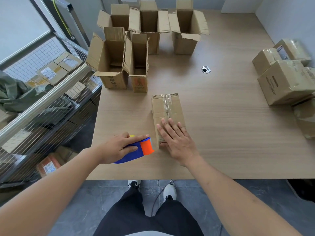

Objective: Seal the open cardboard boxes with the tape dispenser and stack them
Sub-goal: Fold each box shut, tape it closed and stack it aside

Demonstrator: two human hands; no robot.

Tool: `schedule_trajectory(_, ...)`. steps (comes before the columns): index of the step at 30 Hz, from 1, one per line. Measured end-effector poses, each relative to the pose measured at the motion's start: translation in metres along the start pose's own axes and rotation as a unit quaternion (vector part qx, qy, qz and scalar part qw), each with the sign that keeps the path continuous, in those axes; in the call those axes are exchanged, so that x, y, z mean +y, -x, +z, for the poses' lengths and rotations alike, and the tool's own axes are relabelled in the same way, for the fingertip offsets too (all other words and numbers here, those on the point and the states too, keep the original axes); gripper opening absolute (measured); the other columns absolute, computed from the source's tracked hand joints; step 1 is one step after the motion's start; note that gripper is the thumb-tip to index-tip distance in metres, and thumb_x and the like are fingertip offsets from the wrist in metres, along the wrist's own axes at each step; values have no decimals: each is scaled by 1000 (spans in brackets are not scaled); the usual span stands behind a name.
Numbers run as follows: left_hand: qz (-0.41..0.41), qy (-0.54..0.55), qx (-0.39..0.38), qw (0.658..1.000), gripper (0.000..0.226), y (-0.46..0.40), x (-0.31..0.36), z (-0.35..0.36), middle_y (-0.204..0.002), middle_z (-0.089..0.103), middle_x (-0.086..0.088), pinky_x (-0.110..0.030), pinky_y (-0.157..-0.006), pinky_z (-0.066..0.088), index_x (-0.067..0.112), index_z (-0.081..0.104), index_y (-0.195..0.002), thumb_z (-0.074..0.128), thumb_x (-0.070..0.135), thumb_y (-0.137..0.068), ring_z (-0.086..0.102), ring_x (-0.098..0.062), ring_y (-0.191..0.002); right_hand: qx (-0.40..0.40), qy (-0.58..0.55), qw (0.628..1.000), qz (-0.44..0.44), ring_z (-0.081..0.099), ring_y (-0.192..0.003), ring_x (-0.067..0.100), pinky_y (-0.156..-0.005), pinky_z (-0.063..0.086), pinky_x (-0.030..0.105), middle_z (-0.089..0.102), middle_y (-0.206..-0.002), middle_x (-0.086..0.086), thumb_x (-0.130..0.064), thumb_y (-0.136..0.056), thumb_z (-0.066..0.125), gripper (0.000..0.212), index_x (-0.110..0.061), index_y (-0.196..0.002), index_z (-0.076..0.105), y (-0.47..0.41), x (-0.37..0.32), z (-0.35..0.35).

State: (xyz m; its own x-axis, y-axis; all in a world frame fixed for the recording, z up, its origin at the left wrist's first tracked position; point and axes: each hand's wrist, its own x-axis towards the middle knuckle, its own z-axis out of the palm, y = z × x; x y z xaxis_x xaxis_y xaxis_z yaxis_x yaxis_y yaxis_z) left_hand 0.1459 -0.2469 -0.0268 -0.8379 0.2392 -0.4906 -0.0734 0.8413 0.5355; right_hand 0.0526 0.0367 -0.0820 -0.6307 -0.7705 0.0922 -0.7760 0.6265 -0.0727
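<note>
Resting on a wooden table [221,116], taped box [167,113] (right hand [177,140] flat), left hand [117,147] fingers gripping tape dispenser [136,150].

wooden table [221,126], taped box [167,113], open boxes [109,65], sealed boxes [286,79]

Blue and orange tape dispenser [136,149] (a bit of yellow on top), brown cardboard boxes [136,48], light brown table [221,108] with wood lines, black trousers [144,215], white shoes [169,190] with black laces, grey floor [81,210]

wooden table [221,116], wire mesh cart [51,92], grey floor tiles [71,217]
</note>
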Motion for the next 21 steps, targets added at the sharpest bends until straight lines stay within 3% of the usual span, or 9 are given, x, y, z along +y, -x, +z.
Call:
schedule_trajectory(6, -56, -5, -9, 998, 49, -6, -3, 0, -102, 49, 3, -39, -88, 40, 77, 10, -144, 32, 50, -108, 51, -21, -92, -83, -29, 996, 26, -1, -158, 19, -127, 11, 46, 1, -171, -4, -55, -106, 32, 67, -29, -164, 10, -2, -2, -5)
schedule_trajectory(8, -80, -11, -3, 997, 47, -19, 7, 5, -99, 50, 6, -37, -83, 37, 69, 16, -149, 31, 50, -109, 51, -18, -91, -100, -50, 993, 33, -8, -157, 15, -128, 4, 44, -5, -171, -8, -60, -105, 28, 68, -33, -163, 5, -4, -3, -6)
schedule_trajectory(10, -100, 5, -9, 995, 46, -30, 15, 11, -109, 58, 5, -37, -84, 37, 57, 26, -154, 32, 47, -109, 54, -19, -99, -106, -71, 991, 44, -12, -156, 11, -127, -1, 42, -8, -170, -12, -63, -104, 26, 68, -36, -163, 5, -4, -3, -9)
schedule_trajectory(13, -113, 27, -18, 993, 46, -40, 22, 12, -141, 58, 0, -38, -98, 39, 48, 32, -155, 33, 44, -109, 53, -25, -121, -107, -88, 989, 57, -10, -156, 9, -127, -2, 40, -6, -170, -15, -62, -104, 28, 66, -38, -163, 9, -7, -6, -13)
schedule_trajectory(18, -128, -56, -28, 990, 46, -40, 12, -1, -151, 51, -4, -36, -103, 34, 38, 34, -157, 31, 38, -111, 48, -29, -132, -85, -112, 986, 89, 2, -157, 11, -127, 0, 41, 9, -170, -15, -57, -99, 38, 64, -38, -159, 27, -11, -17, -18)
schedule_trajectory(21, -146, -35, -15, 989, 47, -29, -6, -4, -153, 49, 0, -37, -104, 35, 44, 30, -157, 30, 41, -110, 49, -29, -132, -71, -120, 983, 119, 10, -157, 14, -127, 1, 41, 19, -168, -14, -56, -96, 44, 62, -35, -154, 37, -15, -24, -19)
